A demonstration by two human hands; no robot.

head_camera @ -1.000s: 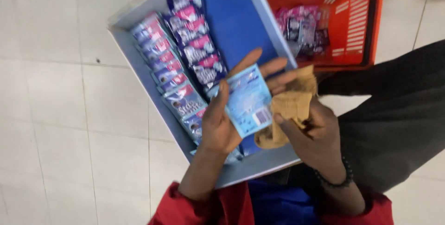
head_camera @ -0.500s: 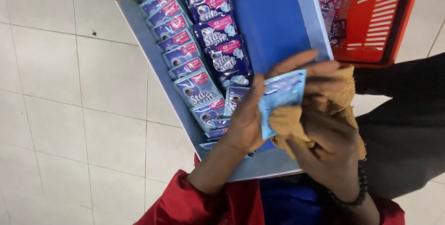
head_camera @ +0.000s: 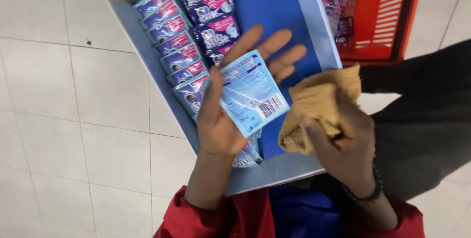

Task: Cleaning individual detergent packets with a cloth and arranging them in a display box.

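Below, pale floor tiles [head_camera: 73,96], with a red basket [head_camera: 392,17] beside a blue tray [head_camera: 274,7] of sachet rows [head_camera: 189,37]. Left hand [head_camera: 230,105]: fingers spread, light-blue sachet [head_camera: 250,93] flat on palm under thumb, barcode up, over tray. Right hand [head_camera: 343,140]: clenched on tan cloth [head_camera: 314,108], just beside.

Blue box [head_camera: 274,17] holds packets [head_camera: 196,37]; red basket [head_camera: 392,17] on tiled floor [head_camera: 73,120]
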